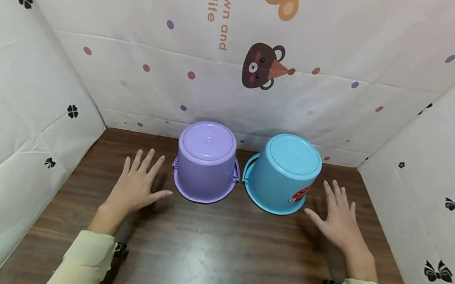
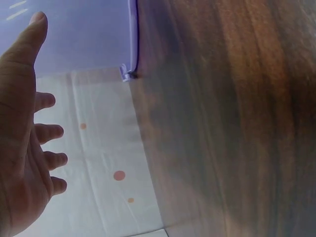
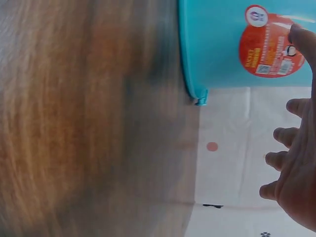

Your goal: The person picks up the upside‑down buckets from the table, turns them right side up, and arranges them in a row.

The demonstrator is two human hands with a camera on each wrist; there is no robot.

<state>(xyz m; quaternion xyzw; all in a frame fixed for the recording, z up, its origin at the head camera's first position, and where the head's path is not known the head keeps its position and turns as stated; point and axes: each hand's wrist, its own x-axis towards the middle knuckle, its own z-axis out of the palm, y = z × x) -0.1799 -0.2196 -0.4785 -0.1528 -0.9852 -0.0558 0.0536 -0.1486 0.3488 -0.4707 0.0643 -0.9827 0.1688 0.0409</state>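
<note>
A purple bucket [image 1: 203,177] stands upside down on the brown wooden table, its handle lowered around the rim. Beside it on the right is a blue bucket [image 1: 282,182], also bottom up, with a red sticker [image 3: 271,47] on its side. My left hand [image 1: 134,187], fingers spread, hovers to the left of the purple bucket, thumb toward its rim. On the other side, my right hand [image 1: 339,222] has its fingers spread to the right of the blue bucket. Both hands hold nothing.
The wooden table [image 1: 197,252] runs back to a white printed cloth wall [image 1: 165,92] close behind the buckets. White cloth walls with black prints rise at the left [image 1: 19,135] and right [image 1: 426,185]. Each wrist wears a small black device.
</note>
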